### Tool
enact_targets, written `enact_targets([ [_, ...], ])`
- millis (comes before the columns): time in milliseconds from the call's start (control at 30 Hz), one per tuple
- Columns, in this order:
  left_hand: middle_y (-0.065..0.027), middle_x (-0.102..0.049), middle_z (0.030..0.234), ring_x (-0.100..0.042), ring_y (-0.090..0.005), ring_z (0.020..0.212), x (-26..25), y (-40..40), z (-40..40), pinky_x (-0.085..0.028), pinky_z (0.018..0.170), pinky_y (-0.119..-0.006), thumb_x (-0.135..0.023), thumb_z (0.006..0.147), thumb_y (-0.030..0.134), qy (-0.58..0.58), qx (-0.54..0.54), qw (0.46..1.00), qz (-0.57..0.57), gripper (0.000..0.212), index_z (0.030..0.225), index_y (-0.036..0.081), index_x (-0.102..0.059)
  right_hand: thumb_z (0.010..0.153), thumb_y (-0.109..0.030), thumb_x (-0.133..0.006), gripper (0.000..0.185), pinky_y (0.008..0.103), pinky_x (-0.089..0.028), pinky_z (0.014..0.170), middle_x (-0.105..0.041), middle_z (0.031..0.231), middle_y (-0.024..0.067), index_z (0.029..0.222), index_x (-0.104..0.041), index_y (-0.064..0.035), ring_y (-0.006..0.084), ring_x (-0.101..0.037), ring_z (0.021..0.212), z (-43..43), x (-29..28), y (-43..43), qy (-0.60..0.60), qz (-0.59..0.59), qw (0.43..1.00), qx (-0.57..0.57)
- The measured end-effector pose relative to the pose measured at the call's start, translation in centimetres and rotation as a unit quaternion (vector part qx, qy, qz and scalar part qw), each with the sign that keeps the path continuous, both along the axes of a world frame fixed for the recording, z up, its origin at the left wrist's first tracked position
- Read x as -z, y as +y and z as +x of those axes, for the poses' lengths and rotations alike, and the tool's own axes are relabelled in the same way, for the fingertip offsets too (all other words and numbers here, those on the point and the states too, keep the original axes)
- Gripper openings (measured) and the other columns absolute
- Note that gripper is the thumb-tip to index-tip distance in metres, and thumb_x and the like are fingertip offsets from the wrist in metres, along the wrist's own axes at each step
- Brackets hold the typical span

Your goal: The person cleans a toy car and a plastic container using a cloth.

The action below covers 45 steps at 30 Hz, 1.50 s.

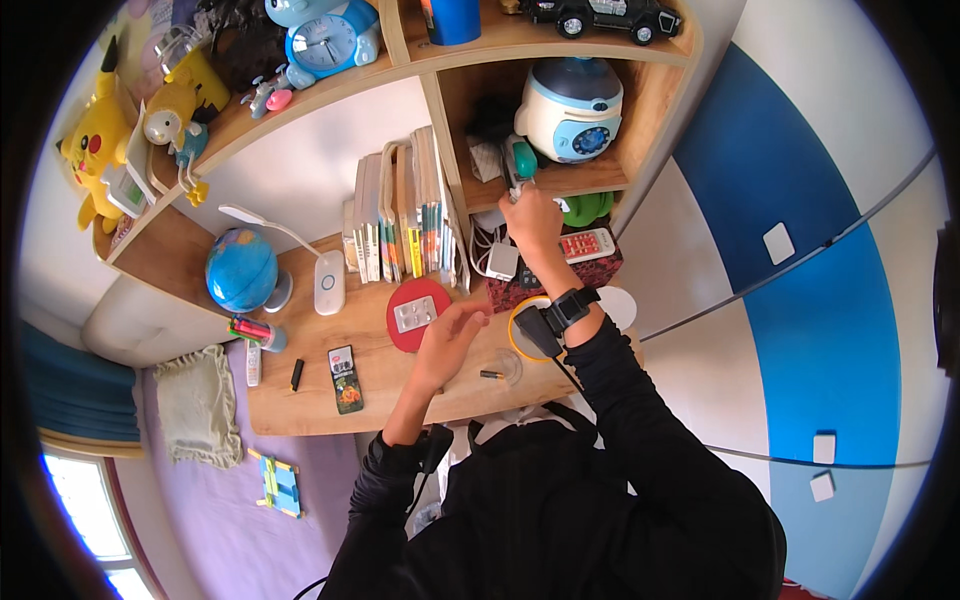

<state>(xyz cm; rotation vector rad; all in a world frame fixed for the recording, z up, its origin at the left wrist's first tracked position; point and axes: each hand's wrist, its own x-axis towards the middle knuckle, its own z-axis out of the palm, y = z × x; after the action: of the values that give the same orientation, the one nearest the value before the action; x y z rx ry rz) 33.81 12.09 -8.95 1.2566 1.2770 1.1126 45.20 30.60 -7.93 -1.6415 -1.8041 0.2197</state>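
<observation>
My right hand [532,217] is raised to the lower shelf compartment, its fingers closed around the lower end of a grey-and-teal object [520,159]. That object's exact kind is unclear. Behind it stands a white-and-blue rounded toy appliance [574,112] with a dial. My left hand [454,341] hovers over the desk with loosely curled, separated fingers and nothing in them. Just beyond it lies a red round mat [400,341] bearing a blister pack [415,314]. Below my right wrist is a yellow-rimmed round item [517,339], partly covered by the wrist device.
A dark red patterned box [501,295] carries a remote control [587,246] and a white charger [502,261]. Books [405,225], a desk lamp [329,283] and a globe [241,270] stand along the back. A snack pouch [345,379] and a battery [491,374] lie on the wooden desk [300,416].
</observation>
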Motion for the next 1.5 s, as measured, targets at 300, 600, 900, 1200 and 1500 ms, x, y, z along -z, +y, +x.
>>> enact_targets([
  [300, -0.0086, -0.061, 0.095, -0.057, -0.0138, 0.089, -1.0, 2.1, 1.5, -0.044, 0.08, -0.026, -0.046, 0.092, 0.024, -0.063, -0.003, 0.998, -0.027, 0.033, 0.109, -0.003, -0.054, 0.075, -0.033, -0.058, 0.037, 0.0404, -0.045, 0.059, -0.06, 0.066, 0.0193, 0.076, -0.058, 0.0043, 0.0341, -0.06, 0.063, 4.1, 0.6, -5.8, 0.253, -0.164, 0.946, -0.115],
  [600, -0.0032, -0.06, 0.087, -0.054, -0.0098, 0.079, 1.6, 0.6, 3.0, -0.044, 0.075, -0.024, -0.046, 0.092, 0.021, -0.131, -0.006, 0.987, -0.093, 0.027, 0.098, -0.002, -0.058, 0.084, -0.022, -0.059, 0.023, 0.0217, -0.041, 0.046, -0.055, 0.062, 0.0014, 0.09, -0.055, 0.0005, 0.0058, -0.05, 0.05, 7.2, 2.2, -15.0, 0.377, -0.374, 0.808, -0.254],
  [900, -0.0033, -0.058, 0.071, -0.054, -0.009, 0.062, 3.5, -7.5, -3.8, -0.045, 0.059, -0.023, -0.048, 0.09, 0.018, -0.056, -0.085, 0.978, -0.184, 0.024, 0.083, -0.003, -0.057, 0.089, -0.027, -0.048, 0.036, 0.0341, -0.047, 0.081, -0.057, 0.106, 0.0096, 0.114, -0.047, -0.0007, 0.0183, -0.055, 0.098, 0.0, 4.6, -16.1, 0.632, -0.566, 0.463, -0.258],
  [1200, -0.0033, -0.058, 0.064, -0.054, -0.0086, 0.056, 7.1, -13.7, -12.5, -0.044, 0.053, -0.022, -0.049, 0.088, 0.022, 0.022, -0.048, 0.961, -0.272, 0.025, 0.078, 0.0, -0.058, 0.088, -0.018, -0.053, 0.028, 0.0358, -0.05, 0.077, -0.06, 0.099, 0.0147, 0.108, -0.049, 0.0004, 0.0239, -0.06, 0.092, -13.0, 11.7, -18.8, 0.563, -0.613, 0.538, -0.134],
  [1500, -0.0045, -0.061, 0.066, -0.056, -0.0078, 0.054, 17.1, -15.0, -20.6, -0.043, 0.049, -0.019, -0.05, 0.088, 0.025, -0.043, -0.133, 0.957, -0.255, 0.029, 0.084, -0.001, -0.061, 0.091, -0.02, -0.046, 0.023, 0.0392, -0.051, 0.076, -0.059, 0.102, 0.016, 0.103, -0.048, -0.0008, 0.0263, -0.058, 0.097, -14.9, 13.5, -17.1, 0.611, -0.475, 0.628, -0.08],
])
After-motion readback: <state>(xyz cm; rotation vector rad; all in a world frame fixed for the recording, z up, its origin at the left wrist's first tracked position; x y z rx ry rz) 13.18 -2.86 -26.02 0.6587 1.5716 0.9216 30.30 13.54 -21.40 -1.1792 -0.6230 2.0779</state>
